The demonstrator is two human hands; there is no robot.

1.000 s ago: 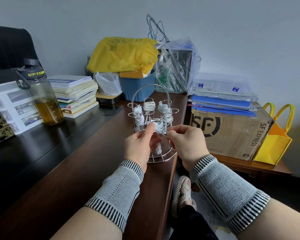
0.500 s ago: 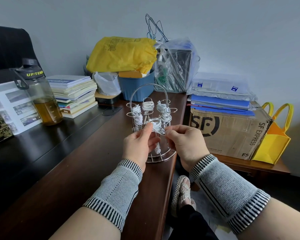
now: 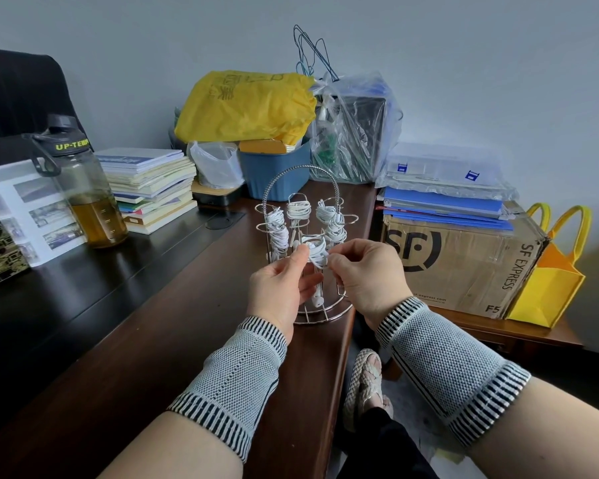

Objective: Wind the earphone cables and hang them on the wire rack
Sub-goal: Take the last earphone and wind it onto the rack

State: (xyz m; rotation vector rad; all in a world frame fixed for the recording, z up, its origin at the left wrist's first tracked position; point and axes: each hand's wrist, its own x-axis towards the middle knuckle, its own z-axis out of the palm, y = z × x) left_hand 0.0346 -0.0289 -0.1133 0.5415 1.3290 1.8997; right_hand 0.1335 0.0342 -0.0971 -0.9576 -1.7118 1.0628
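Both forearms wear grey knit sleeves with black-and-white striped cuffs; one foot wears a woven sandal

White earphone cables hang on a silver wire rack on the dark brown counter. Behind the rack sit a yellow bag and blue bin; both sleeves are grey with black-and-white striped cuffs.

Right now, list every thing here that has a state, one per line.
Wire rack: upright near the desk edge, wound cables on its hooks.
Front earphone bundle: wound, pinched by both hands at the front hook.
Left hand: pinching the bundle.
Right hand: pinching the bundle.
Water bottle: capped, upright, partly filled with amber liquid.
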